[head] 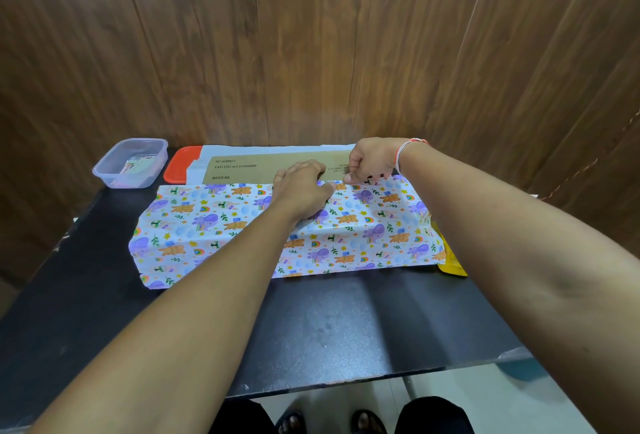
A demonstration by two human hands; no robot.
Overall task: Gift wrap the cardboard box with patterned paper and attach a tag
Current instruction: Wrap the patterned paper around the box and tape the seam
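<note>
Cardboard box [277,165]: long and flat, lying across the black worktop [329,326] toward its far edge; near face and top covered by patterned paper [207,226], a bare printed strip of board visible along the far side.

Left hand [303,191]: laid flat on the paper at the top of the box, fingers spread and pressing, nothing grasped.

Right hand [372,162]: fingers curled, pinching the paper's far edge just beside the left hand; grip closed on the sheet. What else it may hold cannot be told.

Paper ends: loose and unfolded at both sides, the left one rumpled.

Step in hand, as judged: drawing the sheet taut over the top and fixing the seam. To do it well, keep the flat hand pressing so the paper does not slip, pull the pinched edge straight and square to the box's long edge, and smooth outward before fastening.

Also present: clear plastic tub [131,163] holding small cards at far left, an orange lid [176,165] beside it, a yellow item [452,265] under the paper's right end.
</note>
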